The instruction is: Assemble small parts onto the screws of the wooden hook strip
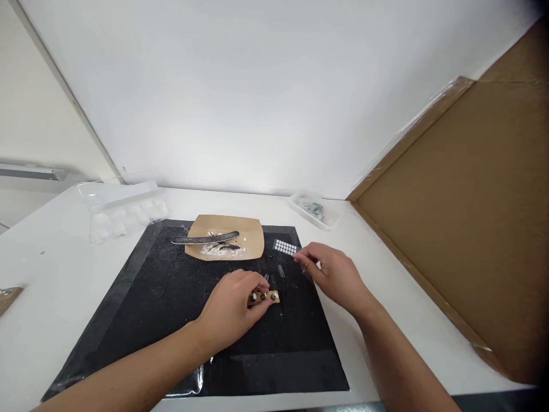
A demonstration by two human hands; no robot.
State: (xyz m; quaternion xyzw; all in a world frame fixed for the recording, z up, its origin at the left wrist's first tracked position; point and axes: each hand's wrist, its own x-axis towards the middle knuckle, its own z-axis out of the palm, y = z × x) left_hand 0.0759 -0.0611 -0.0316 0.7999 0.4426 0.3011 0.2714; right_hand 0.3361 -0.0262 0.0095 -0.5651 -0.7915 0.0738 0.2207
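On the black mat (163, 320), my left hand (234, 306) is closed around a small tan stand (275, 298). Several dark posts with white tops rise from it, and my fingers cover its left part. My right hand (332, 274) pinches the near right corner of a dark sheet of white round dots (285, 247). A small white bit (318, 265) shows by its curled fingers. Between the hands lies a clear nail tip (281, 271). Another small clear piece (266, 277) is just behind the stand, partly hidden by my left fingers.
Behind my left hand, a brown paper tray (253, 229) holds white scraps and a dark nail file (206, 238). At the back are a clear box with white contents (128, 214) and a white dish (315, 210). A cardboard panel (463, 229) stands on the right.
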